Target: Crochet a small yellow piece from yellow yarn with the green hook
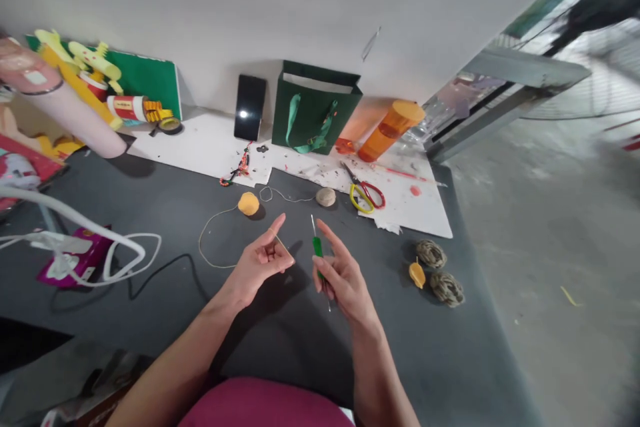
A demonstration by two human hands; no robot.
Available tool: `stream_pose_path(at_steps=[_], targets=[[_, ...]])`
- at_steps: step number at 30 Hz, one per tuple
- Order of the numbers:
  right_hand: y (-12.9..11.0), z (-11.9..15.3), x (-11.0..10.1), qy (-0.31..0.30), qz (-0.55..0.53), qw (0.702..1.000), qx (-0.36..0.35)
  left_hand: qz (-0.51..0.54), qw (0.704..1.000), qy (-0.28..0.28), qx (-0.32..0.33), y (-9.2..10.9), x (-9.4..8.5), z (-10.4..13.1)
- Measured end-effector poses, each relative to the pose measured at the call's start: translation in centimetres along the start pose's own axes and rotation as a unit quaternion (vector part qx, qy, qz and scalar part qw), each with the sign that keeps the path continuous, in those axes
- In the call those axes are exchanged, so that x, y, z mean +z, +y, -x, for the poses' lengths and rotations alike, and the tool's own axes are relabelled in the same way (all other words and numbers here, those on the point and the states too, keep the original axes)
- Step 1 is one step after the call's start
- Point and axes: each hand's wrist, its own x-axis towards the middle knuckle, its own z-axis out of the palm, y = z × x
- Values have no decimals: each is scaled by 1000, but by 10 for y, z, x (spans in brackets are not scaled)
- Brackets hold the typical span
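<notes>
My left hand (260, 265) has yellow yarn (281, 241) stretched between its raised index finger and thumb, the other fingers curled in. From that hand the yarn loops left and up to a small yellow ball of yarn (249, 203). My right hand (343, 277) grips a crochet hook (317, 247) by its green handle, its thin metal tip pointing up and away and the index finger stretched alongside. The two hands are apart, above the dark table. Behind them lies a beige ball of yarn (325, 197) with a loose strand trailing left.
Red and yellow scissors (367, 193) lie on white board (425, 203) behind my right hand. Two grey-brown yarn balls (447, 289) and a yellow crocheted leaf (417, 274) are at right. A green bag (313, 110), phone (250, 108) and orange canister (390, 130) stand along the wall; cables lie left.
</notes>
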Motion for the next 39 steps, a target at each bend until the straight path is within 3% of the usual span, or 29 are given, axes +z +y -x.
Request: stream_pose_path(at_steps=[5, 13, 20, 30, 35, 37, 39], targets=[[4, 3, 0, -21, -95, 995, -22, 28, 999, 4, 25, 1, -1, 0], [11, -5, 14, 88, -110, 987, -74, 23, 1000, -6, 20, 0, -3, 2], [13, -6, 16, 124, -110, 982, -87, 11, 999, -27, 19, -1, -4, 2], [14, -3, 22, 57, -148, 987, -16, 56, 996, -63, -6, -4, -5, 2], [33, -3, 46, 66, -191, 979, -15, 87, 995, 16, 53, -10, 2, 1], [40, -2, 55, 84, -205, 975, -19, 24, 991, 79, 110, -12, 4, 2], [43, 0, 62, 111, -220, 969, -20, -86, 968, 144, 186, -15, 3, 4]])
